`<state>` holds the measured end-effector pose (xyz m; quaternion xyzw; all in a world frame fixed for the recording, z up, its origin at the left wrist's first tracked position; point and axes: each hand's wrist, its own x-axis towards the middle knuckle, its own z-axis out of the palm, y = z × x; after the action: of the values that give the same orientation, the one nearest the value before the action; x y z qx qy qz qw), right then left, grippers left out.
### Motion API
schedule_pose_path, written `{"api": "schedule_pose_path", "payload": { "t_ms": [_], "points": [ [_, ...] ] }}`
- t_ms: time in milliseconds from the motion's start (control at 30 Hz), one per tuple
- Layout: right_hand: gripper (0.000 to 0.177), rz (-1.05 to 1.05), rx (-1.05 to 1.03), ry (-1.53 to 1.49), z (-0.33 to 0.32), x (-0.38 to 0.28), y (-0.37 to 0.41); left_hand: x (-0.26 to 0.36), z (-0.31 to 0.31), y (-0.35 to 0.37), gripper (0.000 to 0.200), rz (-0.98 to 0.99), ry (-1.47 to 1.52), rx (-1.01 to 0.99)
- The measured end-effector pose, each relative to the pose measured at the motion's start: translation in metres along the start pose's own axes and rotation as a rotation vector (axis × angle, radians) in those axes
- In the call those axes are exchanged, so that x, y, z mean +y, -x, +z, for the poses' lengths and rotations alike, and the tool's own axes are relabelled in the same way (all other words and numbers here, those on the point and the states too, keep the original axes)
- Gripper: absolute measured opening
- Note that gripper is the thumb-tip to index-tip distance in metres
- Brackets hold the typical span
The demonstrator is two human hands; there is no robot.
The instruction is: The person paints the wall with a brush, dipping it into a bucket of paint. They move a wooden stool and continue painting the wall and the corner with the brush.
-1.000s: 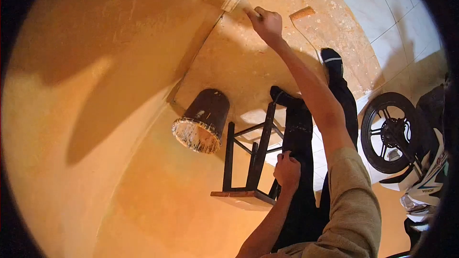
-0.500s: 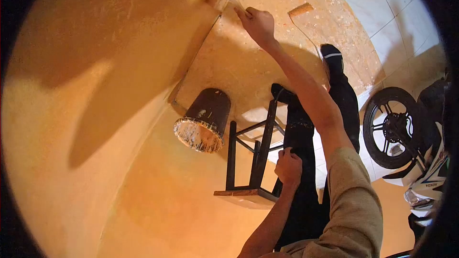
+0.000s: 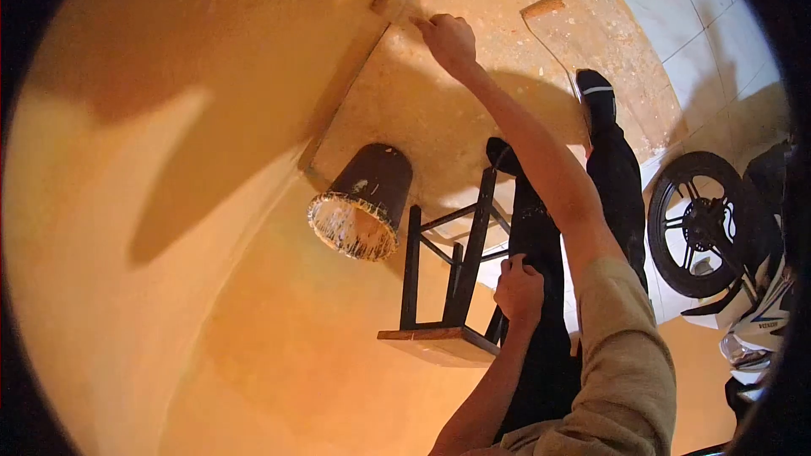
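My right hand is closed round the handle of a wide paintbrush. The brush head meets the bottom of the yellow-orange wall, where it joins the speckled floor covering. Down by my dark trouser leg, my left hand is curled closed; its fingertips are turned away, so anything in it is hidden. A paint roller with a long thin handle lies on the floor covering beyond my right hand.
A brown bucket, its rim crusted with paint, is near the wall corner. Beside it is a stool with dark legs and a wooden seat. A motorbike wheel stands at the right, and pale tiles border the floor covering.
The paintbrush and right hand have shifted slightly along the foot of the wall, with the brush head blurred now. My left hand stays closed by my leg, and the view has tilted a little.
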<state>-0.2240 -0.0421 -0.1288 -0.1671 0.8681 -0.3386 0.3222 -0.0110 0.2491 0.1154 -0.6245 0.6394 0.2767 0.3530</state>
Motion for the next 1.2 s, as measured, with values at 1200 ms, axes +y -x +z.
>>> {"api": "schedule_pose_path", "payload": {
  "t_ms": [1200],
  "points": [
    [0.061, -0.075, 0.118, -0.115, -0.031, -0.052, 0.044, -0.041, 0.013, 0.023, 0.03, -0.079, 0.182, 0.011]
  ]
}}
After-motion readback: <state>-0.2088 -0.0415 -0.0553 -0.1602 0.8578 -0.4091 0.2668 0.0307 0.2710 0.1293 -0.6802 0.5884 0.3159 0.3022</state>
